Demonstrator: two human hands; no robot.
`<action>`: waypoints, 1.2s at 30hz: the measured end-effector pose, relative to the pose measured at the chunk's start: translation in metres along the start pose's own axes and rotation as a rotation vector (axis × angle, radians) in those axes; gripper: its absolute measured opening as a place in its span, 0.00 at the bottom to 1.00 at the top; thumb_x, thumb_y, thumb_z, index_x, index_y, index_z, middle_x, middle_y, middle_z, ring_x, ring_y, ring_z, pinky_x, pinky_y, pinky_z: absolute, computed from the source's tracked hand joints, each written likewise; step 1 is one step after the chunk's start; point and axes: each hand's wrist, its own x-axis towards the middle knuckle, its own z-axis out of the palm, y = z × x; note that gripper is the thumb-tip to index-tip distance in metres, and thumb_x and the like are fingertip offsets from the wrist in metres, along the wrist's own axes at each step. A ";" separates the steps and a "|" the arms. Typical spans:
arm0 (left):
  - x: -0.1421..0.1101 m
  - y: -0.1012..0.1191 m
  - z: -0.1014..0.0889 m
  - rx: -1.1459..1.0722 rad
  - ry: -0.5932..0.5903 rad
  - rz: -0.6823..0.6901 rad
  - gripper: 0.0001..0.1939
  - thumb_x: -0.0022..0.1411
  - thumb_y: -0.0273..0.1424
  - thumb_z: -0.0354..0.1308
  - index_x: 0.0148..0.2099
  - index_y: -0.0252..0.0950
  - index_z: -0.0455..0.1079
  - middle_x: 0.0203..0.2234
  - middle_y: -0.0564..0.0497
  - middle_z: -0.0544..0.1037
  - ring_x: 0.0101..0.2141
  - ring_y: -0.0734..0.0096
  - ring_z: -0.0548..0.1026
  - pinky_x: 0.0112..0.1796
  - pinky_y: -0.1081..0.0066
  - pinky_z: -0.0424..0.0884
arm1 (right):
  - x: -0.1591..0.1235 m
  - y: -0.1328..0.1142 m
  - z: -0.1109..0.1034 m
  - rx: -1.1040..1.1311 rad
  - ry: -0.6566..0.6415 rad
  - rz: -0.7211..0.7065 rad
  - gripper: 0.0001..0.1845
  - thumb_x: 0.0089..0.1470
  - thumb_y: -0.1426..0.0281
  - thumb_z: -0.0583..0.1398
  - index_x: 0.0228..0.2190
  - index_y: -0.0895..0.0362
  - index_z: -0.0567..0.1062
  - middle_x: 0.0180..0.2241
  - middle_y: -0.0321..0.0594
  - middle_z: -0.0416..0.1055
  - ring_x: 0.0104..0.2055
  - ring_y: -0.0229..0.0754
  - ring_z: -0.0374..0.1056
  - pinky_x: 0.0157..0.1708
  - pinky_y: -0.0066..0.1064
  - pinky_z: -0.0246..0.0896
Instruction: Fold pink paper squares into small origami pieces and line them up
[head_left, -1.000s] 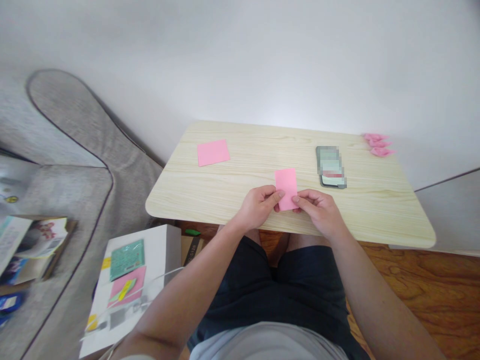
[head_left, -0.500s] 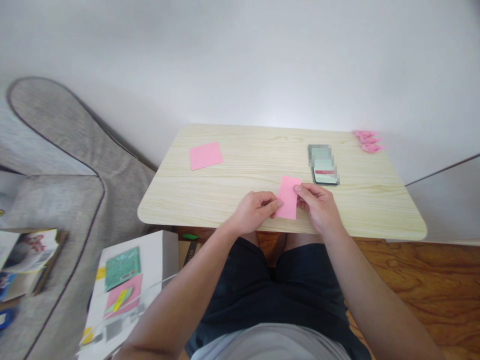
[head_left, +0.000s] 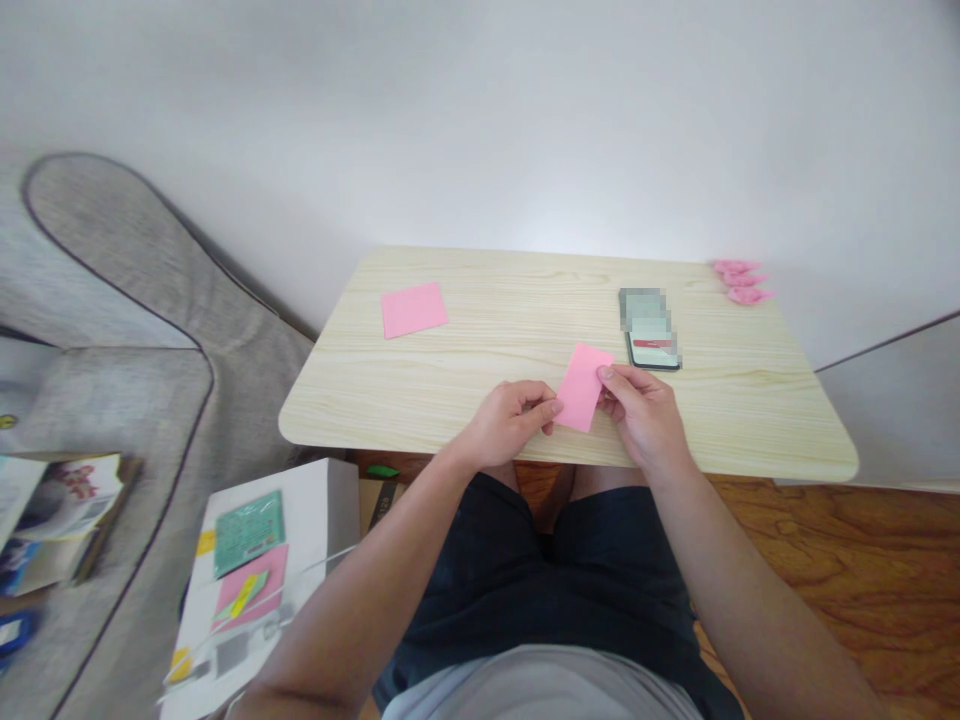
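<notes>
Between my hands, above the table's front edge, is a pink rectangle of paper (head_left: 583,388), tilted a little to the right. My left hand (head_left: 519,418) pinches its lower left edge between thumb and fingers. The upper right edge is gripped by my right hand (head_left: 640,408), thumb on top and fingers behind. Whether the paper is folded, I cannot tell. Farther back on the left, another pink paper sheet (head_left: 414,310) lies flat on the pale wood table (head_left: 480,350).
A phone (head_left: 651,330), partly blurred, lies beyond my right hand. Several small pink folded paper pieces (head_left: 741,282) sit at the back right corner. Left of the table, a white box (head_left: 300,500) carries a green packet (head_left: 249,532) and pink paper. A grey sofa (head_left: 150,300) stands farther left.
The pink paper in my hands has turned slightly clockwise and shifted a little up and right. My right hand has moved slightly right; both hands still hold the paper.
</notes>
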 end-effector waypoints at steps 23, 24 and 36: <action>-0.002 0.001 -0.012 -0.065 -0.141 -0.026 0.21 0.70 0.43 0.54 0.29 0.34 0.68 0.23 0.54 0.69 0.28 0.73 0.65 0.32 0.71 0.59 | 0.002 -0.003 -0.009 -0.242 -0.080 0.018 0.13 0.49 0.55 0.73 0.32 0.50 0.85 0.33 0.38 0.81 0.35 0.44 0.73 0.37 0.35 0.67; -0.002 0.001 -0.011 -0.078 -0.131 -0.028 0.21 0.71 0.43 0.54 0.29 0.34 0.68 0.24 0.54 0.69 0.28 0.73 0.65 0.32 0.71 0.60 | 0.003 -0.003 -0.009 -0.218 -0.067 0.023 0.13 0.49 0.55 0.73 0.32 0.50 0.85 0.33 0.38 0.81 0.35 0.44 0.73 0.37 0.36 0.67; -0.004 -0.002 -0.018 -0.054 -0.154 -0.041 0.21 0.71 0.45 0.54 0.31 0.35 0.66 0.25 0.55 0.66 0.28 0.74 0.62 0.30 0.71 0.55 | 0.004 -0.003 -0.011 -0.230 -0.077 0.012 0.12 0.49 0.56 0.72 0.29 0.51 0.84 0.30 0.37 0.79 0.33 0.44 0.71 0.35 0.36 0.66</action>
